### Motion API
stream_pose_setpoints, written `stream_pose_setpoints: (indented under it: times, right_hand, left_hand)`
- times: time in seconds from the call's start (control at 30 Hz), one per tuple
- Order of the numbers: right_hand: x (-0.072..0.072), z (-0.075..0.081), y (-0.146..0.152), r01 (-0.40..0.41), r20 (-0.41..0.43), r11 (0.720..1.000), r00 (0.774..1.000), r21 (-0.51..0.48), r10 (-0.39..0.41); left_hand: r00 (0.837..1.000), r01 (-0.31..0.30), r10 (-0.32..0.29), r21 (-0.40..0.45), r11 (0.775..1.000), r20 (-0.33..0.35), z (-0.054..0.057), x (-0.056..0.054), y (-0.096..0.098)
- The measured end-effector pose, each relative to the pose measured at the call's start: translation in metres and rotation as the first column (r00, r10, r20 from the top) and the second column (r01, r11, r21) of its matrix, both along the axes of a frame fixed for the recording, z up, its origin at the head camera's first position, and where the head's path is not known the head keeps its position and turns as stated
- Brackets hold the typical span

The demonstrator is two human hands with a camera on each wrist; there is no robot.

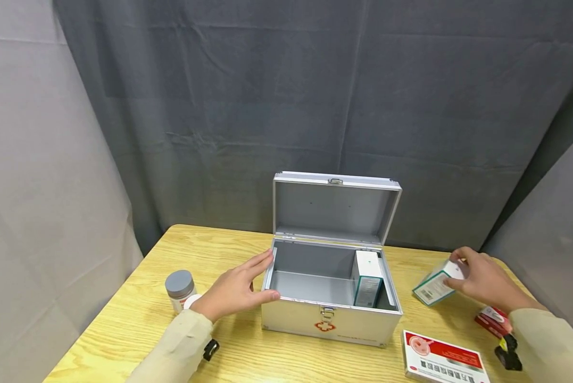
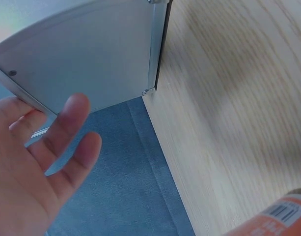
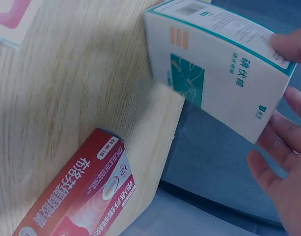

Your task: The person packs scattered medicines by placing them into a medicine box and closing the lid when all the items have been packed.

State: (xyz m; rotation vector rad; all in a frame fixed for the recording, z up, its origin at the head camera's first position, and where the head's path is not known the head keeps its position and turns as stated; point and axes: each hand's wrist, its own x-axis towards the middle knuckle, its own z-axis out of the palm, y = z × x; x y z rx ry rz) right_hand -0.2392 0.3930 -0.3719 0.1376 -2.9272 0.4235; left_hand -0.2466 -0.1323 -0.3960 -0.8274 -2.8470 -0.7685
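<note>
A silver first-aid case (image 1: 331,323) stands with its lid up on the wooden table. Inside it, against the right wall, is a white and teal medicine box (image 1: 366,276). My left hand (image 1: 235,290) rests on the case's left edge with fingers spread and straight; the left wrist view shows this hand (image 2: 47,157) at the case's side. To the right of the case, my right hand (image 1: 489,279) grips a second white and teal box (image 1: 434,287) by one end, tilted. The right wrist view shows thumb and fingers on opposite sides of this box (image 3: 214,69).
A white bottle with a grey cap (image 1: 180,287) stands left of the case, a second white item partly hidden beside it. At the front right lies a flat red and white box (image 1: 444,357). A small red box (image 1: 493,320) lies under my right forearm. Grey curtains surround the table.
</note>
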Motion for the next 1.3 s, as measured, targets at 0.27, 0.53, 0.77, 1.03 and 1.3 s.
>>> stream_pose_setpoints:
  times: [0.27,0.53,0.77,1.03,1.3]
  right_hand:
    - [-0.003,0.000,0.000,-0.010,0.017,1.000,1.000,-0.008,0.010]
    - [-0.004,-0.007,-0.002,-0.030,0.027,0.999,0.999,-0.014,0.030]
    - [-0.006,-0.008,-0.004,-0.040,0.022,0.999,0.999,0.008,0.040]
    - [-0.013,-0.006,-0.009,-0.065,0.023,0.997,0.998,0.032,0.064]
    - [-0.011,-0.005,-0.010,-0.091,0.006,0.995,0.996,0.036,0.091]
  left_hand:
    - [1.000,0.011,-0.011,0.008,1.000,-0.013,-0.001,-0.001,0.000]
    - [1.000,0.015,-0.015,0.022,1.000,0.002,-0.004,0.000,0.000]
    - [1.000,0.006,-0.006,0.013,1.000,0.001,-0.007,-0.001,0.001]
    - [1.000,0.005,-0.005,0.021,1.000,-0.006,-0.006,-0.002,0.000]
    - [1.000,0.010,-0.010,0.028,1.000,-0.018,-0.006,-0.001,0.000]
